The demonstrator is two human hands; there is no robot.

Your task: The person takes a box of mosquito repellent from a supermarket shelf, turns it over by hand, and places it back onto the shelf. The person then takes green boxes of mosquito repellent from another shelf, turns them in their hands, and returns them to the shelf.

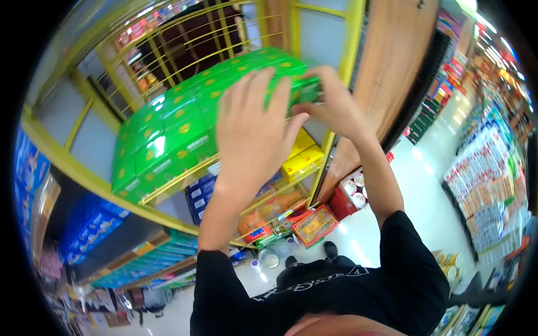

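Note:
Glossy green boxes (pixel 168 131) with small yellow prints stand packed in rows on the upper level of a yellow wire rack (pixel 179 182). My left hand (pixel 252 123) is stretched out over their front edge, palm down, fingers fairly straight and a little blurred. I cannot tell whether it touches them. At the right end of the row, my right hand (pixel 339 106) has its thumb and fingers around the end of a green box (pixel 305 94), which is partly hidden by the hand.
Yellow boxes (pixel 302 155) and orange packs (pixel 274 206) sit on the level below. A wooden panel (pixel 395 61) rises close on my right. A red carton (pixel 343 203) stands on the floor. Blue packs (pixel 92 227) line shelves at left; stacked goods (pixel 485 185) stand across the aisle.

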